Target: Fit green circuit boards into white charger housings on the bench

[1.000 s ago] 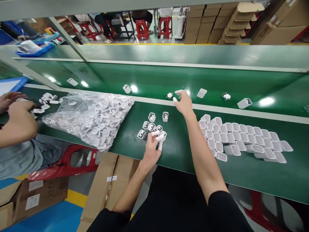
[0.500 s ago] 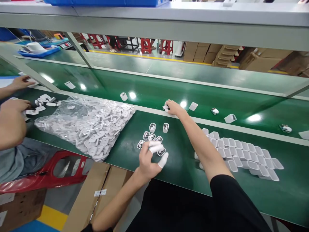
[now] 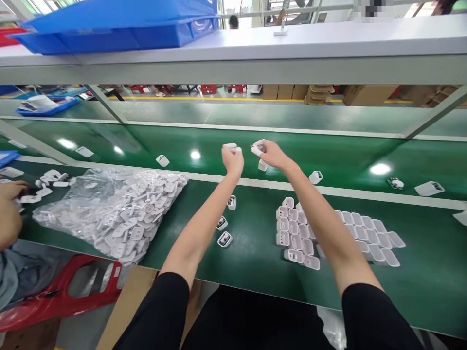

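Observation:
My left hand [image 3: 233, 159], with white covers on its fingertips, is raised over the green belt, fingers curled in. What it holds, if anything, is hidden. Just to its right, my right hand [image 3: 270, 152] pinches what looks like a small circuit board, mostly covered by the fingers; a thin dark edge shows. A white plastic housing [image 3: 262, 166] lies on the belt below it. Beneath my left forearm, several white housings with dark parts inside, one of them a filled housing [image 3: 225, 239], stand on the green table, partly hidden by the arm.
A clear bag of white plastic pieces [image 3: 134, 209] lies on the left. Rows of white housings [image 3: 296, 241] stand at right, partly behind my right arm. Another circuit board [image 3: 395, 183] lies on the belt. A co-worker's arm [image 3: 9, 209] is at far left; a shelf [image 3: 310, 43] crosses above.
My left hand has risen from the filled housings to above the belt, its fingers now curled. My right hand has lifted off the belt edge beside it. The view has tilted up.

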`<state>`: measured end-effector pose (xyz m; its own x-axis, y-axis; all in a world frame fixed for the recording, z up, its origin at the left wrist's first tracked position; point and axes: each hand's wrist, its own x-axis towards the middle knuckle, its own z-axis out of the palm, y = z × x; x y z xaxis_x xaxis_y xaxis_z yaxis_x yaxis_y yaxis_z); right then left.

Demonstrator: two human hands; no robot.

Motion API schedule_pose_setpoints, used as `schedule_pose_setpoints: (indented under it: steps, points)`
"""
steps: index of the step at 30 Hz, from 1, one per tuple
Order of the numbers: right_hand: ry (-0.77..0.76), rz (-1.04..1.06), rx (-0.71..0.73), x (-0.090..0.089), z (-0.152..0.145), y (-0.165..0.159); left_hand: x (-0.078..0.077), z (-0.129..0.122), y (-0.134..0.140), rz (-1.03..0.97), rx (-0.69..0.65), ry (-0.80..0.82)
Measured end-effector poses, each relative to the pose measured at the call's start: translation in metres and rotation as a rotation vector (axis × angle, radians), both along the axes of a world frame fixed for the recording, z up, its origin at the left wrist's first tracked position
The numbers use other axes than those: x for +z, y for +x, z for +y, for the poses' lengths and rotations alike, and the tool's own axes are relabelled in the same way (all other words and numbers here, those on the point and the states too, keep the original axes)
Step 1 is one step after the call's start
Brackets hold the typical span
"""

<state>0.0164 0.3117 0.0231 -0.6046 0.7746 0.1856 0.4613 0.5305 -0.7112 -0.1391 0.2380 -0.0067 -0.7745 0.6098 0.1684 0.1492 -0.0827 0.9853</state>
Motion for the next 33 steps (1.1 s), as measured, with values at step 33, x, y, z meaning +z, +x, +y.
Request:
schedule_pose_setpoints:
  steps: [33]
  points:
    - [0.526,0.823,-0.127,0.054,-0.146,0.178,0.056,-0.068,0.152,0.360,-0.455,0.726]
